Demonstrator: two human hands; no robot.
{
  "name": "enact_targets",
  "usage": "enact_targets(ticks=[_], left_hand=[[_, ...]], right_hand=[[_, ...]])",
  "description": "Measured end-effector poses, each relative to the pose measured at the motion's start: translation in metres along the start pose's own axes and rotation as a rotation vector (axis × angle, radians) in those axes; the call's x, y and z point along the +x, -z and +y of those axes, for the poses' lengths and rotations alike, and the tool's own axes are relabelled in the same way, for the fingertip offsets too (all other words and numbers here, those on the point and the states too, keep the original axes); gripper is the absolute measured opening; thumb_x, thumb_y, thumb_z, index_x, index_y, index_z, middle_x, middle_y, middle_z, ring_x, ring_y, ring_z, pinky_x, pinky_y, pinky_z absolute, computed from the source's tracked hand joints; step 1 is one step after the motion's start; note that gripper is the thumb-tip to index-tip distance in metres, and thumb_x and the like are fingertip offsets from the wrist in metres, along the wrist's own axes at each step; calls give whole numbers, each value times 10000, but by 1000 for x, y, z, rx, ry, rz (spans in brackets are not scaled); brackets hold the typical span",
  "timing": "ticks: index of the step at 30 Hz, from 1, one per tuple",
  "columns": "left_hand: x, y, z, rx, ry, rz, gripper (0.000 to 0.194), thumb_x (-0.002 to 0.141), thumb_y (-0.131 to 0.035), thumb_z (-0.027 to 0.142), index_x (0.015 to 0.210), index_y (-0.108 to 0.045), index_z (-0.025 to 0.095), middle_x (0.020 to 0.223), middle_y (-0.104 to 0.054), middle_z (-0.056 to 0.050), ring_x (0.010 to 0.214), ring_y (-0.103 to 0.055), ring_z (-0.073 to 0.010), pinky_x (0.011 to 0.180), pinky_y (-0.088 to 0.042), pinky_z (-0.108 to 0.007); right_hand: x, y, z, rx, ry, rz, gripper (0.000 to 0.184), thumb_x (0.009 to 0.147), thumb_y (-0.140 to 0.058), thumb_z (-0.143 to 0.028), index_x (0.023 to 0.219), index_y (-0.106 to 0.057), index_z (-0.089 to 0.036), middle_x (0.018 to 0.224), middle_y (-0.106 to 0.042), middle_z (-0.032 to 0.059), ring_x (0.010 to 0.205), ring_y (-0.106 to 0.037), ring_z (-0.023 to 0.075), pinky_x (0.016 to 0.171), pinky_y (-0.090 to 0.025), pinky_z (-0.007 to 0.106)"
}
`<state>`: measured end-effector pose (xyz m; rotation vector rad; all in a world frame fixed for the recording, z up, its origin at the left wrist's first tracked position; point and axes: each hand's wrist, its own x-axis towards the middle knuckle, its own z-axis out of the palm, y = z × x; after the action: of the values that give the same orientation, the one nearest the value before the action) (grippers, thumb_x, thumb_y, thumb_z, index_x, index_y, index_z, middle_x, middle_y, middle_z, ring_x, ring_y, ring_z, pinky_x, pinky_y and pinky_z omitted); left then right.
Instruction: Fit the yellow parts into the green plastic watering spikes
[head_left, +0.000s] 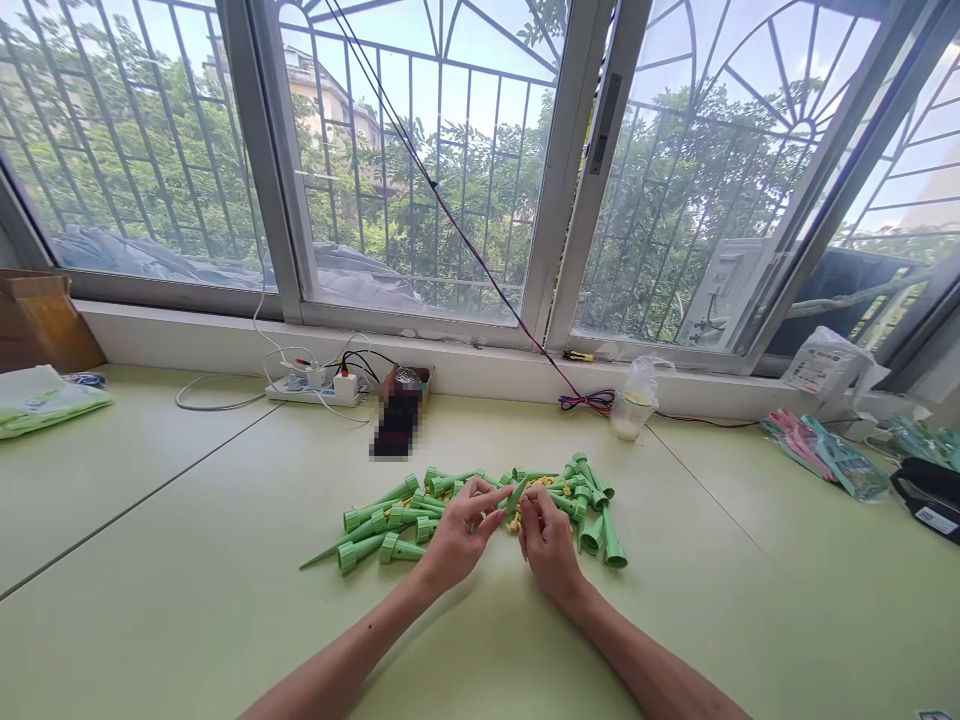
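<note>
A heap of several green plastic cone spikes (397, 520) lies on the pale green table (187, 600), with small yellow pieces (534, 484) mixed into its middle. My left hand (461, 535) rests at the heap's near edge, its fingers pinched on one green spike (514, 494) that points up and away. My right hand (547, 540) sits right beside it, fingers curled together at the base of that same spike, near a yellow piece. More green spikes (600, 520) lie to the right of my right hand.
A power strip with plugs (315, 388) and a small box (405, 385) stand by the window sill. A lidded plastic cup (634, 400) and red-blue wires (589, 402) lie behind the heap. Packets (825, 455) lie at the right, a cardboard box (37, 320) and a bag (37, 398) at the left.
</note>
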<state>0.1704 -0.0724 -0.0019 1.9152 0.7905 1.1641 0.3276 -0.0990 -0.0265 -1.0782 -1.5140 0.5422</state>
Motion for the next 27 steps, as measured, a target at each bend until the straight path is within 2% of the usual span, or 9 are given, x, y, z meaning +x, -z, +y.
enact_targets(ticks=[5,11,27], left_hand=[[-1,-2,1,-23,21,-3,354,889,-573,378,1227,-654,310,900,-489,-47,780,-500,-155,565,-482,-232],[-2,-3,3,-74,9,-14,350,906,-552,376,1221,-662,272,932,-510,-61,808,-532,-162,633,-532,-267],[0,-2,2,-103,32,6,349,921,-526,430,1067,-745,202,976,-626,-98,873,-587,-192,735,-541,-291]], right_hand=[[0,1,1,-20,13,7,269,993,-381,-369,774,-422,-218,536,-359,-72,431,-313,100,446,-231,240],[1,1,2,-48,24,20,261,992,-384,-347,767,-412,-218,548,-344,-70,454,-299,105,454,-230,240],[2,4,-2,-169,40,76,281,991,-391,-339,741,-404,-211,591,-376,-54,506,-323,112,504,-263,236]])
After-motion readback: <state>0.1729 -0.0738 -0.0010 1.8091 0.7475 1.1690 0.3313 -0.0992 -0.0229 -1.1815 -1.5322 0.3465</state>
